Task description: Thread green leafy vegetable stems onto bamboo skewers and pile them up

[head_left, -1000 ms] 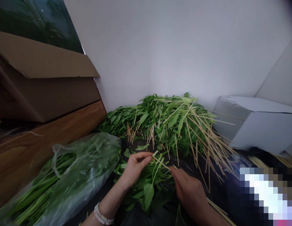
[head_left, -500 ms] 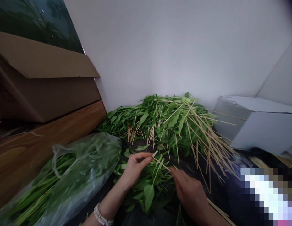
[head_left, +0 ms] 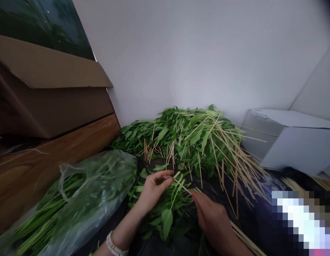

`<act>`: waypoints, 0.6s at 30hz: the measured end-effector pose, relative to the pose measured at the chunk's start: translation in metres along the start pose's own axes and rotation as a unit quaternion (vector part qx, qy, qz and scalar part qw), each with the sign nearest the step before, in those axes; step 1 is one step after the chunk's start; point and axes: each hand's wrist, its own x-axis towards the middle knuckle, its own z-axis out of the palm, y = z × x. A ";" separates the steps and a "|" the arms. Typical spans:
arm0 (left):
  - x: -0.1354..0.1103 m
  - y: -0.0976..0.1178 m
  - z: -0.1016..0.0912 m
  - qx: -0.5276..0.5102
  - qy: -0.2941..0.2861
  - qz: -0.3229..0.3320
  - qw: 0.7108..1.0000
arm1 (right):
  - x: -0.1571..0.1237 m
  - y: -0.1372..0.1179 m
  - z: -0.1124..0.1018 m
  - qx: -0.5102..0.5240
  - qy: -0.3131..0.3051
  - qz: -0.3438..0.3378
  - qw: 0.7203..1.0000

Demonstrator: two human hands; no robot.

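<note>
My left hand [head_left: 155, 190] is closed in a pinch at the cut end of a leafy green stem [head_left: 177, 175]. In my right hand [head_left: 214, 215] a thin wooden skewer [head_left: 186, 190] is gripped between thumb and fingers. The skewer slants up and left to the stems by my left fingertips; whether its tip has pierced them I cannot tell. More loose leafy greens [head_left: 167, 220] lie below the hands on black plastic sheeting. Behind them spreads a large heap of leafy greens [head_left: 159, 133] with many skewers [head_left: 242, 161] sticking out, mostly on the right side.
To the left lies a clear plastic bag [head_left: 101, 192] full of long greens. A cardboard box [head_left: 60, 103] stands on a wooden surface [head_left: 66, 153] at upper left. On the right is a white box [head_left: 300, 142] against the white wall [head_left: 186, 57]. Loose skewers [head_left: 247, 238] lie beside my right forearm.
My left fingers have shifted slightly along the stem, and its end has moved a little to the right. My right hand has come slightly left with the skewer.
</note>
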 end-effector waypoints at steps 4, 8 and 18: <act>0.000 0.001 -0.001 0.017 -0.023 -0.013 1.000 | 0.000 0.000 0.000 -0.004 -0.002 -0.003 1.000; 0.000 0.000 -0.002 0.025 -0.045 -0.013 0.999 | -0.001 -0.001 0.000 -0.005 -0.009 -0.006 1.000; -0.003 0.001 0.005 0.087 -0.081 0.015 0.993 | 0.000 -0.002 0.002 0.011 -0.020 0.004 1.000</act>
